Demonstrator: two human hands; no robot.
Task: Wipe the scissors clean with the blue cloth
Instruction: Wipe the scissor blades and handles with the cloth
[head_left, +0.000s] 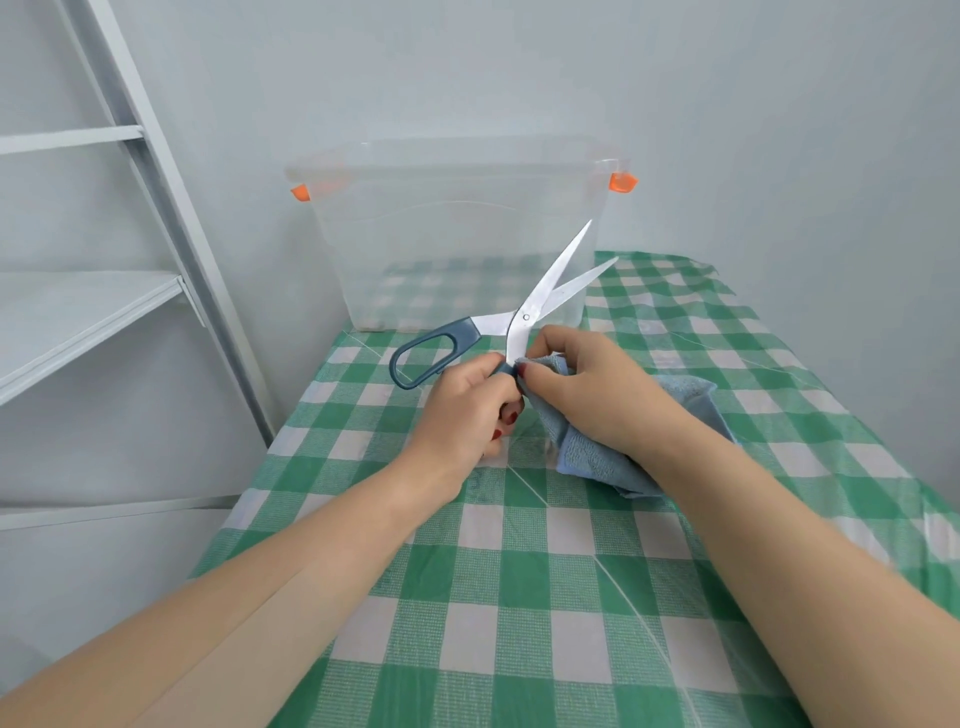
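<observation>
The scissors have steel blades and dark blue handles. They are spread wide, blades pointing up and to the right above the table. My left hand grips one handle; the other handle loop sticks out to the left. My right hand holds the blue cloth and pinches a fold of it against the lower part of one blade, just below the pivot. Most of the cloth hangs under my right wrist, close to the table.
A table with a green and white checked cover fills the foreground. A clear plastic storage box with orange clips stands at its far end against the wall. A white metal shelf frame stands on the left.
</observation>
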